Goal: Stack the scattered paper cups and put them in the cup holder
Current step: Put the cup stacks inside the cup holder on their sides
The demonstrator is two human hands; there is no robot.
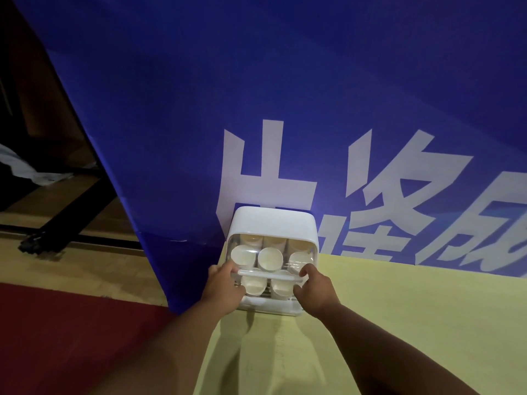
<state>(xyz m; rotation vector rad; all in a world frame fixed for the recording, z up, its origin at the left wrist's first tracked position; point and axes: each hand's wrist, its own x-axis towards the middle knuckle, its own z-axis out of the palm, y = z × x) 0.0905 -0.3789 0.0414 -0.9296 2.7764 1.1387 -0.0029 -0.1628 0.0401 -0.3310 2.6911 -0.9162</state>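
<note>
The scene is dim, with a bluish cast. The brightest patch falls on the white cup holder (273,220) and the banner (285,95) just behind it, and the far left fades to near black. Faint glare streaks the clear lid (296,262). Soft, long shadows cross the yellow table (399,295) toward the camera. Straight edges bow near the borders.

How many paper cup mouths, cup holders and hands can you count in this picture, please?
Paper cups showing an open mouth: 5
Cup holder: 1
Hands: 2, left hand and right hand, both gripping the lid handle
Total: 8
</note>
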